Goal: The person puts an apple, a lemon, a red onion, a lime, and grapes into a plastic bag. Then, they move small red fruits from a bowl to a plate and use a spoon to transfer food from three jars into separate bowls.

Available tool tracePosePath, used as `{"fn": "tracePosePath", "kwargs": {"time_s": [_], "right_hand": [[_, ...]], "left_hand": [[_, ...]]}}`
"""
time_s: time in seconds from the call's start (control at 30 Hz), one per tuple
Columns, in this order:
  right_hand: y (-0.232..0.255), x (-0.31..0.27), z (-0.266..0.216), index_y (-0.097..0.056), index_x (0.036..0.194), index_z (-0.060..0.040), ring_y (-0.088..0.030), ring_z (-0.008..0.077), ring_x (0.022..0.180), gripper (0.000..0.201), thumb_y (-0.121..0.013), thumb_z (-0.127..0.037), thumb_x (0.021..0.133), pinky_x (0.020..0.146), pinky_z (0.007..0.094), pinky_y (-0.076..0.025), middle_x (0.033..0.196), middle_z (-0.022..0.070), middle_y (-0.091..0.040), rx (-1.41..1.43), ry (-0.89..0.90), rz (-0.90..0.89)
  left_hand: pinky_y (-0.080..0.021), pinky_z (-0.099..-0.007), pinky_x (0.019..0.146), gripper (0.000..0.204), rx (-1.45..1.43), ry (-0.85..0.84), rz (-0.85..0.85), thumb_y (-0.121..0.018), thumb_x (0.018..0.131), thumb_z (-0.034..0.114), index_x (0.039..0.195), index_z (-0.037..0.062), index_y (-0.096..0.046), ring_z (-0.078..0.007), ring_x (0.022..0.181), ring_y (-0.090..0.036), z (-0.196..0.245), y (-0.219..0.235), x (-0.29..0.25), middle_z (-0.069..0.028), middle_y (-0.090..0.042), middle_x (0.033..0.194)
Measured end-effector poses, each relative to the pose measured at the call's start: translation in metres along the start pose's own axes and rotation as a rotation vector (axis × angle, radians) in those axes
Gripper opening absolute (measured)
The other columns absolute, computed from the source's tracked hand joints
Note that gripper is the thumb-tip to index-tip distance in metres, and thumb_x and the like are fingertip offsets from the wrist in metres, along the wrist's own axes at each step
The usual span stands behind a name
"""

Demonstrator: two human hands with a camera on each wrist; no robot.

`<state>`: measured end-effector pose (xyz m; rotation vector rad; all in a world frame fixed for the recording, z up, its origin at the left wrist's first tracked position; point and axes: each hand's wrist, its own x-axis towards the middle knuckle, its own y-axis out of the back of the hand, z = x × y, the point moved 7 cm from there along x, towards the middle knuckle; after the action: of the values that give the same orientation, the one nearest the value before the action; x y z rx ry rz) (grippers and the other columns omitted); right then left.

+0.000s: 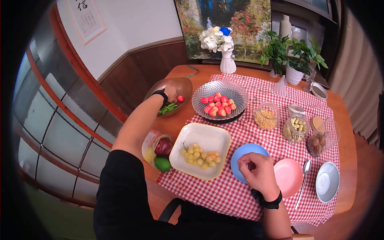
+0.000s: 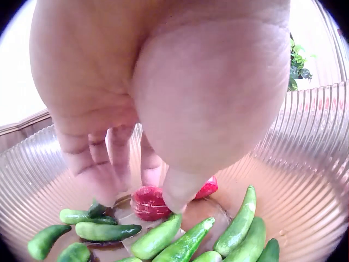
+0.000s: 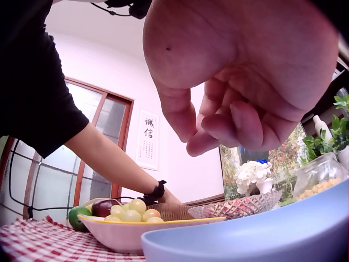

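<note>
Red fruit (image 2: pixel 150 204) lies among green vegetables (image 2: pixel 248 243) in the brown ribbed bowl (image 1: pixel 185 86), which sits beyond and to the left of the white dish (image 1: pixel 200 134). The left hand (image 1: pixel 171 93) reaches down into this bowl. Its fingers point downward, slightly bent, with a gap between the thumb and the outer fingers. The thumb tip is right at the red fruit, and red skin shows on 2 sides of it; whether the thumb and a finger pinch the fruit, I cannot tell. The outer fingertips come down close to the green vegetables.

The right hand (image 1: pixel 259 172) hovers over the blue plate (image 1: pixel 250 149), to the right of the white dish. Its fingers are loosely curled, the thumb tip close to the index fingertip, and nothing shows in its grasp.

Yellow-green grapes (image 1: pixel 198 155) lie inside the white dish. Just left of the dish is a clear container (image 1: pixel 149 145) with a dark red fruit (image 1: pixel 163 147) and a green fruit (image 1: pixel 162 164). Beyond the dish, slightly right, a glass plate (image 1: pixel 199 93) holds a pile of small red and yellow fruits (image 1: pixel 218 105). Farther right of the dish, past the blue plate, are 1 pink plate (image 1: pixel 289 178) and 1 spoon (image 1: pixel 306 167).
</note>
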<state>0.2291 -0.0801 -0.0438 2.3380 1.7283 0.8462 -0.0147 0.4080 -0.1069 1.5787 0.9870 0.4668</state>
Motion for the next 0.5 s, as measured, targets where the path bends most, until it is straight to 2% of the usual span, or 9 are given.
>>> {"fn": "tracePosePath", "kwargs": {"time_s": [0.13,0.2,0.23,0.3,0.37,0.43,0.47,0.5], "right_hand": [[0.001,0.000,0.001,-0.073,0.087,0.0010,-0.063,0.0157,0.055,0.007,-0.074,-0.006,0.088,0.053,0.0281,-0.050,0.073,0.0091,-0.071,-0.008,0.012,0.009],[0.001,-0.001,0.001,-0.073,0.087,0.0009,-0.063,0.0154,0.054,0.007,-0.074,-0.006,0.087,0.053,0.0280,-0.050,0.073,0.0090,-0.071,0.009,0.015,0.012],[0.001,-0.001,0.000,-0.073,0.087,0.0008,-0.063,0.0151,0.054,0.007,-0.074,-0.006,0.087,0.053,0.0279,-0.050,0.073,0.0090,-0.071,0.019,0.023,0.005],[0.000,-0.001,0.000,-0.074,0.087,0.0007,-0.063,0.0147,0.054,0.007,-0.075,-0.006,0.087,0.052,0.0277,-0.050,0.073,0.0089,-0.071,0.027,0.011,0.006],[0.000,-0.001,0.000,-0.074,0.087,0.0006,-0.063,0.0142,0.054,0.007,-0.075,-0.006,0.087,0.052,0.0276,-0.050,0.073,0.0088,-0.071,0.029,0.004,0.005],[-0.001,-0.002,0.002,-0.074,0.088,0.0004,-0.062,0.0137,0.054,0.007,-0.075,-0.006,0.087,0.052,0.0271,-0.049,0.073,0.0086,-0.072,0.022,0.001,0.009],[-0.002,-0.002,0.002,-0.074,0.088,0.0004,-0.062,0.0137,0.054,0.007,-0.075,-0.006,0.087,0.052,0.0271,-0.049,0.073,0.0086,-0.072,0.019,0.005,0.005],[-0.002,-0.002,0.003,-0.074,0.088,0.0005,-0.062,0.0136,0.054,0.007,-0.075,-0.006,0.087,0.052,0.0271,-0.049,0.072,0.0086,-0.072,0.024,0.015,0.011]], "left_hand": [[-0.057,-0.0461,0.080,0.020,0.104,-0.073,-0.002,-0.083,0.078,0.024,0.086,0.0076,-0.076,-0.0359,0.091,-0.073,0.010,0.009,-0.010,-0.0175,-0.075,0.090],[-0.057,-0.0463,0.077,0.028,-0.076,0.154,0.375,-0.075,0.086,0.030,0.082,0.0023,-0.073,-0.0397,0.084,-0.071,-0.010,0.045,-0.012,-0.0206,-0.073,0.084],[-0.057,-0.0463,0.077,0.028,-0.069,0.155,0.371,-0.075,0.086,0.030,0.082,0.0023,-0.073,-0.0397,0.084,-0.071,-0.007,0.058,-0.015,-0.0206,-0.073,0.084],[-0.057,-0.0516,0.082,0.032,-0.196,-0.004,0.571,-0.065,0.090,0.034,0.088,0.0042,-0.076,-0.0437,0.090,-0.071,0.015,0.104,-0.026,-0.0233,-0.073,0.093],[-0.057,-0.0513,0.080,0.034,-0.399,-0.109,0.648,-0.066,0.092,0.035,0.087,0.0029,-0.075,-0.0445,0.087,-0.069,0.056,0.141,-0.052,-0.0228,-0.072,0.088],[-0.057,-0.0470,0.077,0.035,-0.395,-0.148,0.576,-0.067,0.094,0.037,0.093,0.0031,-0.077,-0.0395,0.082,-0.071,0.099,0.156,-0.065,-0.0217,-0.073,0.085],[-0.057,-0.0470,0.077,0.035,-0.398,-0.144,0.579,-0.067,0.094,0.037,0.093,0.0031,-0.077,-0.0395,0.082,-0.071,0.114,0.158,-0.068,-0.0217,-0.073,0.085],[-0.057,-0.0476,0.078,0.035,-0.365,-0.186,0.495,-0.067,0.094,0.037,0.094,0.0038,-0.078,-0.0394,0.083,-0.071,0.133,0.155,-0.068,-0.0212,-0.073,0.086]]}}
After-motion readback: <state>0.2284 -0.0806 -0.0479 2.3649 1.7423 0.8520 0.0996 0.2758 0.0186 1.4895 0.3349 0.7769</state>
